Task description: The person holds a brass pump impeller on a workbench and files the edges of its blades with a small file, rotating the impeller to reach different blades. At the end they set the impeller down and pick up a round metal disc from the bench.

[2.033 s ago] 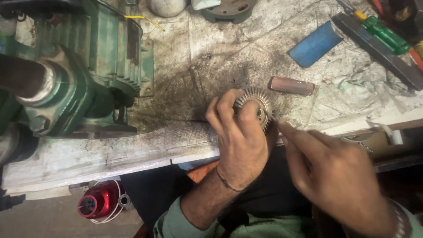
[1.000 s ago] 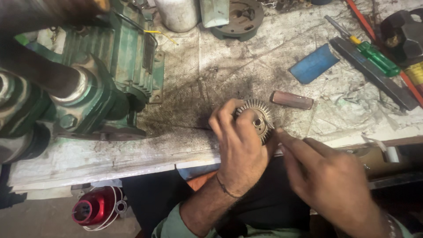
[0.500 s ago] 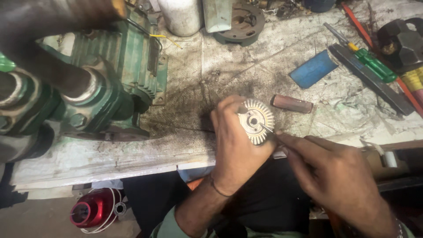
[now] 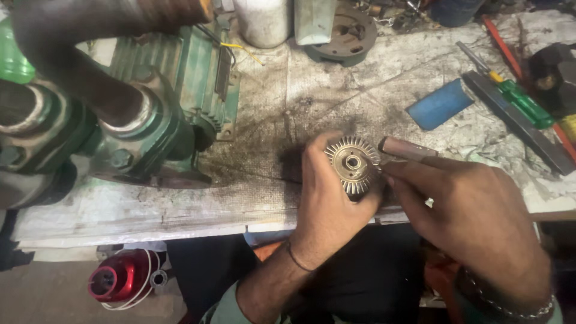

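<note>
Brass-coloured round finned fan wheel (image 4: 353,165) w/ a dark centre hole sits upright in the left hand (image 4: 330,201), held just above the near edge of the grimy grey workbench (image 4: 288,108). Left hand is closed on it: thumb on the left rim, palm & other fingers wrapped behind/under, flat face turned up toward the camera. Thin dark band on that wrist.

Right hand (image 4: 474,213) comes in from the right, fingers bunched w/ the tips touching the wheel's right rim. Can't tell if it pinches anything; the tips hide what's betw. them. A beaded bracelet shows at that wrist.

Small brown metal cylinder (image 4: 407,148) lies on the bench just beyond the right fingertips, close to the wheel's upper right. Blue rectangular block (image 4: 440,104) lies farther back-right, well apart from the hands. Green-handled screwdriver (image 4: 517,99) & a long dark flat metal bar (image 4: 519,123) lie side by side near the right edge.

Big green ribbed motor housing (image 4: 174,78) w/ a bolted pump-like casting fills the left of the bench, apart from the hands. White cylindrical container (image 4: 264,21) & a round dark metal end cover (image 4: 347,36) stand at the back. Red metal canister (image 4: 117,279) w/ white cord sits on the floor below the bench, left of the person's forearm.
</note>
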`<state>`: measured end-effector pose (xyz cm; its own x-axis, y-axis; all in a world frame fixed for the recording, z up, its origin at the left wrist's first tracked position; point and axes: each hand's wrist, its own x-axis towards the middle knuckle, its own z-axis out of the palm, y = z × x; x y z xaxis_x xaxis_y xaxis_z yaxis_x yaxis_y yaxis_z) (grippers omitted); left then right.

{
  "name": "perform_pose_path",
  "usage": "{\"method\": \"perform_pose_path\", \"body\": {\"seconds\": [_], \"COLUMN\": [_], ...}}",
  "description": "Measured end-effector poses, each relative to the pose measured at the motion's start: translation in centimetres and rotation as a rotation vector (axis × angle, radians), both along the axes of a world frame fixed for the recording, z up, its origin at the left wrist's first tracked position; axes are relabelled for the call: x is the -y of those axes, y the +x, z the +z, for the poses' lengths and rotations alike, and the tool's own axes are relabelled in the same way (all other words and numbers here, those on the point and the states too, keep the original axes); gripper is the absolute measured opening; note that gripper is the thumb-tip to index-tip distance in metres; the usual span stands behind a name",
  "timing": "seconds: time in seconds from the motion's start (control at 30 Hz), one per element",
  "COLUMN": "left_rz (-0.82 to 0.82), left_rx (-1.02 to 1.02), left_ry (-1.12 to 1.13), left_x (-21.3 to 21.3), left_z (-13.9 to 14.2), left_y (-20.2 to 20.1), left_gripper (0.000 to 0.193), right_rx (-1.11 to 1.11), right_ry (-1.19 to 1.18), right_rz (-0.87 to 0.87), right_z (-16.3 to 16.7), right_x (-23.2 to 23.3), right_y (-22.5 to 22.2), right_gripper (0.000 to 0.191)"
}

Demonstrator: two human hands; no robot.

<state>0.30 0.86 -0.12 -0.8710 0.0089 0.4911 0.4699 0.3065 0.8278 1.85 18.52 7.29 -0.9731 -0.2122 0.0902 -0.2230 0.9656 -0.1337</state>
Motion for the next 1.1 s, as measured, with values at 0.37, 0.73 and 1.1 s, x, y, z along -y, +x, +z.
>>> {"method": "perform_pose_path", "body": {"seconds": [0.37,0.73,1.1], "left_rz": [0.002,0.012,-0.011], "left_rx": [0.014,0.007,-0.001], "left_ry": [-0.055,-0.043,-0.022], "left_x": [-0.1,-0.4,-0.5], "left_z": [0.3,0.2,0.2], "left_y": [0.3,0.0,0.2], "left_gripper": [0.087,0.084,0.084], "right_rx": [0.076,0.071,0.115], "right_ry": [0.055,0.015,0.148], "right_rz": [0.037,0.027,-0.023], "right_z": [1.6,-0.4,1.6], "right_x": [1.6,-0.2,0.5], "right_y": [-0.3,-0.6,-0.8], "right_gripper": [0.026,0.023,0.021]}}
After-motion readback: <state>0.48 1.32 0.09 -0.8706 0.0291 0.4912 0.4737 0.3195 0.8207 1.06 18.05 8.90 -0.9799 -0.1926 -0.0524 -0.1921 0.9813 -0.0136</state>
